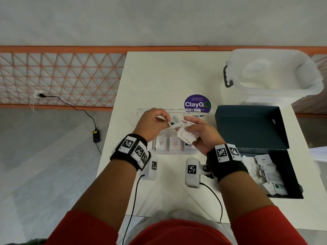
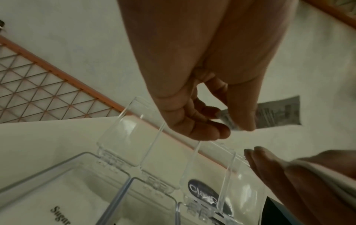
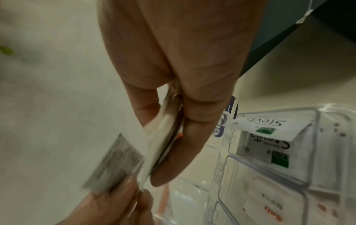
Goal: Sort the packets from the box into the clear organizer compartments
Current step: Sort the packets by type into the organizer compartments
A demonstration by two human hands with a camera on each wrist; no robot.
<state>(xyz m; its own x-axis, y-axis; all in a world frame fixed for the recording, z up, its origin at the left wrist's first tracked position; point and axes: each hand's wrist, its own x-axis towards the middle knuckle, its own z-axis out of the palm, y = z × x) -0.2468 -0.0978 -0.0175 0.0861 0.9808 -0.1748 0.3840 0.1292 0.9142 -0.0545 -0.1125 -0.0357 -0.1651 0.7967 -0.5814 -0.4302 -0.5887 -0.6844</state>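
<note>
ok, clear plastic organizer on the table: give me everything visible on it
The clear plastic organizer is a transparent, hard-looking box split into side-by-side compartments, each with its own hinged lid standing open at the far edge. It sits flat on the white table, left of the dark blue cardboard box, partly over a purple round sticker. Compartments hold white packets printed Sugar, Pepper, Salt and Stevia. Both hands hover above; neither visibly touches it.
</note>
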